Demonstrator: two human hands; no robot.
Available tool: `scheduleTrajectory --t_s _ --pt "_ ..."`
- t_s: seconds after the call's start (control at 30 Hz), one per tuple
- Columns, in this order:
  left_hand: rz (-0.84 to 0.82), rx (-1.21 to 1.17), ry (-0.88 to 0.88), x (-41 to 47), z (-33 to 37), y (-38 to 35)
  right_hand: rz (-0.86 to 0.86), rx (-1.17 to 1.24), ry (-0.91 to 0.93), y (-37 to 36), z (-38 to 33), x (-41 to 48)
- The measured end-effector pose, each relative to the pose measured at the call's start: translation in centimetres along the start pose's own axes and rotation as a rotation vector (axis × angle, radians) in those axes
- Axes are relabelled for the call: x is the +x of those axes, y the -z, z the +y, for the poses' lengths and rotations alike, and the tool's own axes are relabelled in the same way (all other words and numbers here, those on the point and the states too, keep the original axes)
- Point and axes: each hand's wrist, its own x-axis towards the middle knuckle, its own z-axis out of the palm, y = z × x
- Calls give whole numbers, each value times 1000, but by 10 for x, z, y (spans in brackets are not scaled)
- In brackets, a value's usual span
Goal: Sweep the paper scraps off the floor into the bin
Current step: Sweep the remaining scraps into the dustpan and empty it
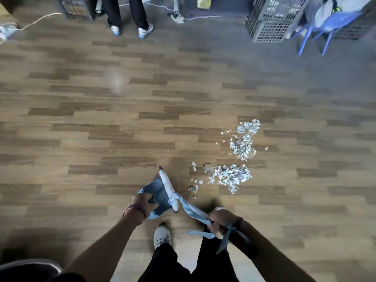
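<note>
— Now, the left hand [140, 202] is curled round the grey dustpan [156, 192], low over the floor; the right hand [218, 220] is clenched on a pale blue strap [191, 210] knotted to a white handle [166, 184].

— And the paper scraps [232, 177]?

— On the boards, to the right of the pan, in two heaps; the far heap [244, 143] lies beyond the near one; stray bits [194, 165] are dotted between pan and pile.

— Risks?

— That strap, I reckon; if it trails through the heap it could scatter the lot; a quick stroke might flick light bits past the pan.

— Anything in the way?

— Their own shoe [161, 236] is just behind the pan; a bystander's legs [130, 13], a cable [40, 19], crates [272, 19] and a blue chair [329, 25] are well off along the far side; that dark rim [30, 267] at the near left may be the bin; can't tell.
</note>
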Motion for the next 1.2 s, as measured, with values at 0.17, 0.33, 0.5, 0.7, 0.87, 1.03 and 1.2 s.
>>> scheduleTrajectory --t_s 0.17,0.33,0.5,0.7,0.87,1.03,1.2 --pt "-59 -27 -4 27 47 -40 39 165 -33 55 37 3" --pt "-56 -88 73 49 111 -82 12 188 -135 132 74 25" --pt "-65 -183 124 69 180 -122 -7 58 -151 221 108 47" --pt "-54 -285 171 93 247 -157 28 147 -184 311 138 54" --pt "-26 -278 136 112 285 -148 77 96 -147 362 150 47" --pt "11 -244 82 120 318 -128 136 184 -175 389 139 38" --pt "31 -64 61 119 316 -102 154 183 -181 373 112 21"
